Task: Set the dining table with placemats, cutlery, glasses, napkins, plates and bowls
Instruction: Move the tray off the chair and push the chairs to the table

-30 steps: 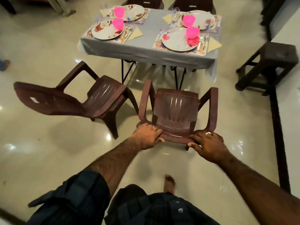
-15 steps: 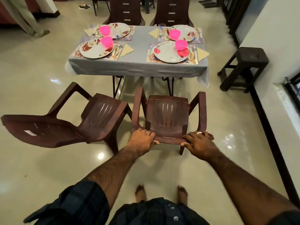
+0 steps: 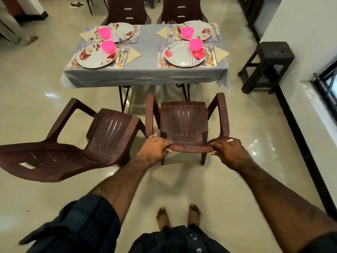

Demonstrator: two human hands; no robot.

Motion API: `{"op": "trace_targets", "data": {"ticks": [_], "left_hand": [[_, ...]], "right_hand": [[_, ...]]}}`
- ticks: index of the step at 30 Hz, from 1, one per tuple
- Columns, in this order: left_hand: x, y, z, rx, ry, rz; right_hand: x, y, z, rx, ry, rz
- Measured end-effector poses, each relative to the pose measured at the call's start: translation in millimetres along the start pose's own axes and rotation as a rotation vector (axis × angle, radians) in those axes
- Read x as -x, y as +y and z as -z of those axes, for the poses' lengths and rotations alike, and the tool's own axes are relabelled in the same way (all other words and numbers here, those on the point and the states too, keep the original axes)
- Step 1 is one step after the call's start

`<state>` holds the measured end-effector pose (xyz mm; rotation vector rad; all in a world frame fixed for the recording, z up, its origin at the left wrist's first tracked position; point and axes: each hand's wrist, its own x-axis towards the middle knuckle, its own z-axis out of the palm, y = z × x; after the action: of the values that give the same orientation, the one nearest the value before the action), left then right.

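**Behind the table's near edge: chair held by its backrest**

Across the floor ahead of you stands the table (image 3: pixel 145 73), grey-clothed, with four settings already laid: placemats, floral plates (image 3: pixel 185 54), pink bowls (image 3: pixel 196 44), cutlery, folded napkins (image 3: pixel 133 54) and clear glasses toward the far edge. The setting looks complete, so what remains is probably seating.

You hold the brown chair (image 3: pixel 184 123) facing the near right setting. Your left hand (image 3: pixel 155 149) is clamped on the top rail of its backrest, and your right hand (image 3: pixel 228 150) is clamped on the same rail further right, a two-handed grip that suits sliding it straight in.

Just beside it on the left, a second chair (image 3: pixel 76 143) is turned aside with its backrest jutting left; its seat edge sits close to yours and may catch. A dark stool (image 3: pixel 268 64) stands off the table's right edge.
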<state>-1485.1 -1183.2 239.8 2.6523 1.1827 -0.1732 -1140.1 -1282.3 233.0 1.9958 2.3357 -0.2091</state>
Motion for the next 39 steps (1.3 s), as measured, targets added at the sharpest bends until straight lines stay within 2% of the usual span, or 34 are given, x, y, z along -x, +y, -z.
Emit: {"op": "trace_targets", "data": {"ticks": [10,19,31,36,39], "left_hand": [[-68.5,-0.5,20.5,0.013,-0.055,0.083],[-50.4,-0.4,-4.8,0.019,-0.075,0.104],[-39.8,13.1,2.0,0.045,-0.105,0.132],[-36.7,9.4,15.6,0.13,-0.115,0.198],[-21.7,-7.1,34.4,0.133,-0.051,0.205]], "right_hand": [[-61.2,37.2,21.7,-0.108,-0.049,-0.008],[-40.3,31.5,1.2,-0.063,-0.023,-0.019],[-33.2,37.0,-5.8,-0.07,-0.034,-0.029],[-43.7,32.7,21.1,-0.231,-0.208,-0.089],[-63.4,15.4,35.7,-0.314,-0.193,-0.131]]}}
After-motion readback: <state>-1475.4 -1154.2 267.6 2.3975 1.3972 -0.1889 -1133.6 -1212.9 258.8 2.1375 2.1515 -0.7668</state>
